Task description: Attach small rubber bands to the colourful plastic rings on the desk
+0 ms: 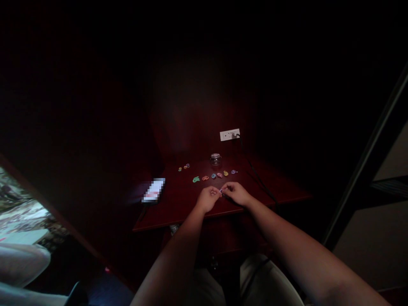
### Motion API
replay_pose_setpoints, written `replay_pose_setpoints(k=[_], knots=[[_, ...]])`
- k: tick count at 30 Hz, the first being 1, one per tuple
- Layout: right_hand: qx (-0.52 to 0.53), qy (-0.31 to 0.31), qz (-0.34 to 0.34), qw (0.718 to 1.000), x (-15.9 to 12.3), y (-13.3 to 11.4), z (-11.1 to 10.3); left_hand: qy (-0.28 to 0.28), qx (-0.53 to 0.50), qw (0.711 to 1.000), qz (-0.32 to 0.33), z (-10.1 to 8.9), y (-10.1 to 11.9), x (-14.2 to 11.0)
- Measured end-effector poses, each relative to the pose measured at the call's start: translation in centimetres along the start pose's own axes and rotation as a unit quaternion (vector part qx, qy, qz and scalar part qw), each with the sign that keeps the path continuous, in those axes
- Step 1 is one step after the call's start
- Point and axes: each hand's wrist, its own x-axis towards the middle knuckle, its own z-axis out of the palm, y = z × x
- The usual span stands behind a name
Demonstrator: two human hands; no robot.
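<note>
My left hand (pixel 208 199) and my right hand (pixel 236 194) meet just above the front of the dark red desk (pixel 178 212). Their fingertips pinch a small purple hair tie (pixel 220 191) between them; its shape is partly hidden by the fingers. Beyond the hands lies a row of small hair ties grouped by colour: green (pixel 196 179), orange (pixel 205 178), blue (pixel 213 176), pink (pixel 219 175), yellow (pixel 226 173) and purple (pixel 234 172). Behind the row stands a small clear jar (pixel 216 160) with a lid. A few loose ties (pixel 185 167) lie farther back on the left.
A phone (pixel 153 190) with a lit, blurred screen is at the desk's left side. On the back wall is a white socket strip (pixel 230 134) with a plug in it. Its black cable (pixel 259 180) runs down across the right of the desk. Another person's leg (pixel 24 263) shows at lower left.
</note>
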Motion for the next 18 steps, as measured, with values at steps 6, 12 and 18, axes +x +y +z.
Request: replay_pose_setpoints(k=[6,12,18], knots=[[-0.006,0.035,-0.008,0.999,0.0,0.1,-0.2,0.017,0.015,1.0,-0.013,0.0,0.5,-0.1],[-0.018,0.044,-0.015,0.999,0.1,0.4,-0.2,0.035,0.011,0.999,-0.038,0.1,1.1,-0.1],[-0.019,0.049,-0.015,0.999,0.0,0.3,-0.2,0.036,0.006,0.999,-0.023,0.1,0.8,-0.1]])
